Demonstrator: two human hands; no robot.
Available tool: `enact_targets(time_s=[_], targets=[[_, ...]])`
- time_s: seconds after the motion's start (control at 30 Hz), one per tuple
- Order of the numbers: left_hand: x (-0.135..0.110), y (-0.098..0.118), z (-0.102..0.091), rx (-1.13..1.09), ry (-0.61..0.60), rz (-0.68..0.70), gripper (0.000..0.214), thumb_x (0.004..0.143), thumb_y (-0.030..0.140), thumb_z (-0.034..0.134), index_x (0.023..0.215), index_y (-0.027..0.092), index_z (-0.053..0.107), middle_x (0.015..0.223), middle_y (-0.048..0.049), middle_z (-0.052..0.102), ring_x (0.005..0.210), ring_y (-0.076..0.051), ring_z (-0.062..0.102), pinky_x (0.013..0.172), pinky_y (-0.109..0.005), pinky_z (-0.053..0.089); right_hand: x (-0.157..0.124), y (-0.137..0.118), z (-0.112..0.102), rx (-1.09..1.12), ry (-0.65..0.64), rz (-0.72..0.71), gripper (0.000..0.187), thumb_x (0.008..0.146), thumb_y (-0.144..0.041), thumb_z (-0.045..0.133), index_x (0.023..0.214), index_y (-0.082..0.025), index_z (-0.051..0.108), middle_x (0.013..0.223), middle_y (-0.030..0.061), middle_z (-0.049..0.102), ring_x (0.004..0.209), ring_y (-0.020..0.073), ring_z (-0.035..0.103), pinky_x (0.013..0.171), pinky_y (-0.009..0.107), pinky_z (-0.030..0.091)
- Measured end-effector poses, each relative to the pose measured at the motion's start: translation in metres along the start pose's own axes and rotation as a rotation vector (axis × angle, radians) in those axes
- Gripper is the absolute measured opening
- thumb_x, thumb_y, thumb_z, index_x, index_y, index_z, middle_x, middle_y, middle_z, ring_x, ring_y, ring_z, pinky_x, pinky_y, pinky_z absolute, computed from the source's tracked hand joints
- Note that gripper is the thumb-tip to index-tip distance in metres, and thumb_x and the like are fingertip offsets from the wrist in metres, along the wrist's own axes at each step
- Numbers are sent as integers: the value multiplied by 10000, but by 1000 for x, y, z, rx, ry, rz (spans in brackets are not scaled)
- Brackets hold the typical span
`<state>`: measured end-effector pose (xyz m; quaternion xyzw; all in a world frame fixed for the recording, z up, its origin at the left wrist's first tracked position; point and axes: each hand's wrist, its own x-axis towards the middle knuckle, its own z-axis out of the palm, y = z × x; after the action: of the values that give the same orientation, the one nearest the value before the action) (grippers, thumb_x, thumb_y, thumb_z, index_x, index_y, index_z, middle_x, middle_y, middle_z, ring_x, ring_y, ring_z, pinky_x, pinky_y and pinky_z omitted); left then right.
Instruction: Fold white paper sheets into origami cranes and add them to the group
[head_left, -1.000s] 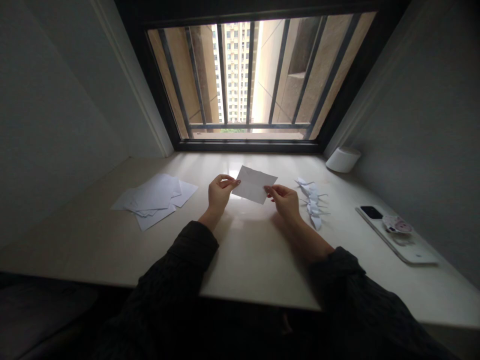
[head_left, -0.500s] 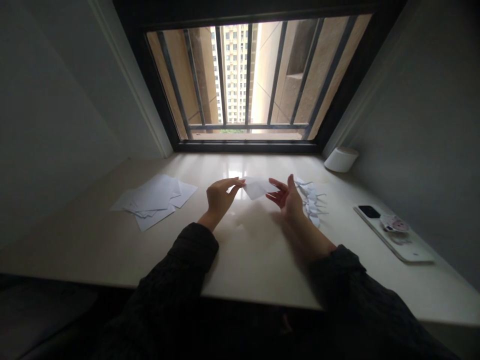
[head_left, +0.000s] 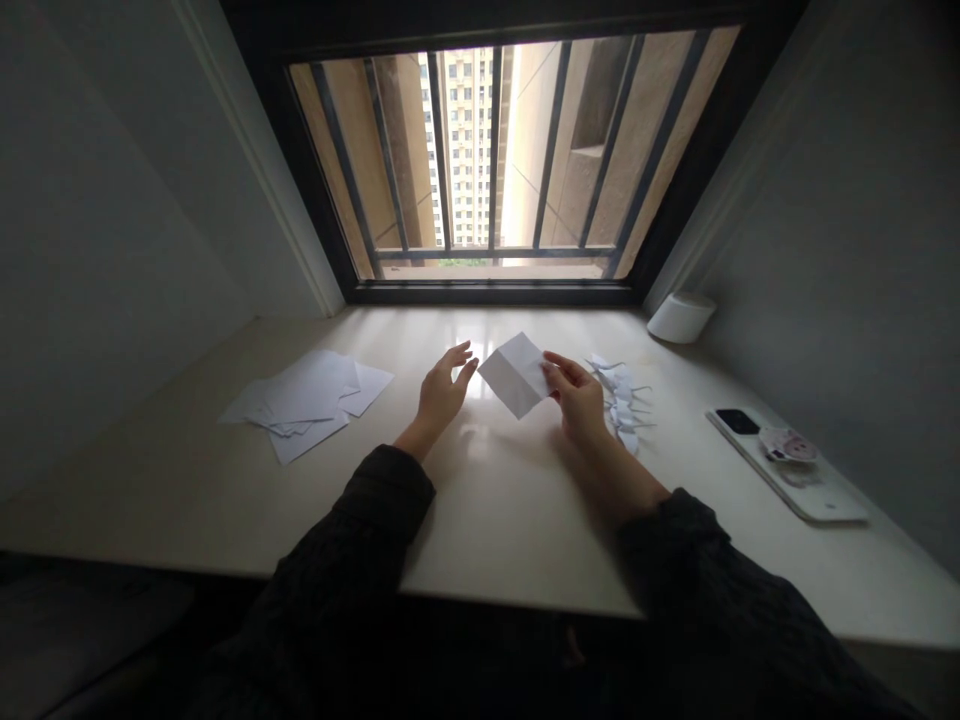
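Note:
A small square of white paper (head_left: 516, 376) with a crease across it is held up above the tabletop, one corner pointing toward me. My right hand (head_left: 579, 395) pinches its right corner between thumb and fingers. Just off the opposite corner is my left hand (head_left: 444, 390), its thumb and fingers apart and holding nothing. Behind my right hand, several folded white paper figures (head_left: 621, 400) with thin pointed ends lie in a row, partly hidden by that hand.
Loose white paper sheets (head_left: 311, 390) lie in an overlapping pile on the left of the pale tabletop (head_left: 480, 540). At the right rest a phone (head_left: 787, 470) and, by the wall, a white cylinder-like object (head_left: 681, 318). A barred window (head_left: 491, 170) stands behind.
My left hand has let go of the paper and opened. My right hand, open before, now grips the paper's right corner, and the sheet has turned to show its creased face.

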<state>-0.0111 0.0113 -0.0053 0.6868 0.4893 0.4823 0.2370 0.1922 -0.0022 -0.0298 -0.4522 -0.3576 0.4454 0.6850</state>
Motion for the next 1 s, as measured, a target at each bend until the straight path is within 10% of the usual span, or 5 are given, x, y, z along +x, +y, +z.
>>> enact_targets(time_s=[0.23,0.57,1.0], targets=[[2,3,-1,-320,-298,-346,437,727,547,634,912,158,711,896,-92,712,835,-203,646,754,-314,467,-4,-4,1,0,-77,53,350,597,-354,763,913,-213,717,719,-6,659,580,102,527,545,253,412],[1,11,-5,-483,-406,-527,402,616,472,759,855,152,713,717,-47,663,606,-104,570,576,-230,382,-7,-9,5,38,-123,111,398,550,-378,791,899,-206,704,704,-5,655,621,121,570,589,267,453],[-2,14,1,-518,-214,-532,397,610,477,757,841,159,694,756,-44,674,640,-129,611,589,-233,411,-17,-13,9,-53,-174,303,363,546,-484,802,698,-179,675,659,11,650,556,114,579,503,228,455]])
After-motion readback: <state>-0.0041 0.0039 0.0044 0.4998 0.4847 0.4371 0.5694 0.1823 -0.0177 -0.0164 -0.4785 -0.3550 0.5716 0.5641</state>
